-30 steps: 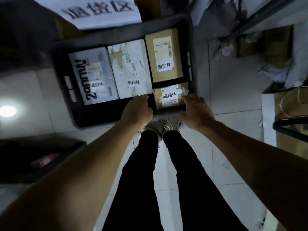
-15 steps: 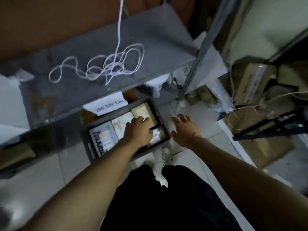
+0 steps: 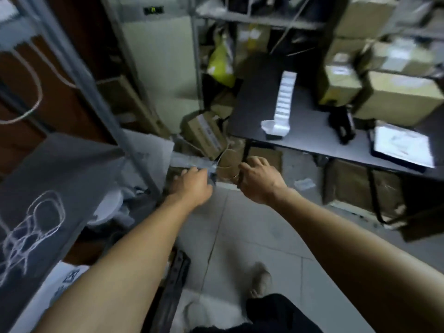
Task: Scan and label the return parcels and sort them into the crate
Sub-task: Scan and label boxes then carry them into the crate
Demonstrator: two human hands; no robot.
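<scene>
The crate [image 3: 175,282] shows only as a dark edge at the bottom, just under the left arm, tucked below the grey shelf [image 3: 60,169]. What is inside it cannot be seen. More parcels wait across the room: brown boxes [image 3: 398,97] sit at the back right corner of the black table [image 3: 310,138], and another box [image 3: 206,133] lies on the floor near the table's left corner.

Both hands are held out in the air over the floor, between the shelf and the table. The left hand [image 3: 192,186] holds nothing, and its fingers look loose and a little bent. The right hand [image 3: 259,181] holds nothing too, with its fingers softly curled and a bit apart. The picture is blurry, so small details are hard to tell.

On the table, a long strip of white labels [image 3: 284,97] runs from the middle toward the front edge. A dark scanner [image 3: 342,126] stands to its right, and a bright tablet [image 3: 402,147] lies at the front right edge. A white cord [image 3: 33,234] is coiled on the shelf.

I think the person is between parcels and is turning to the table. The next move needs a hand to reach for a box there, then take the scanner and a label.
</scene>
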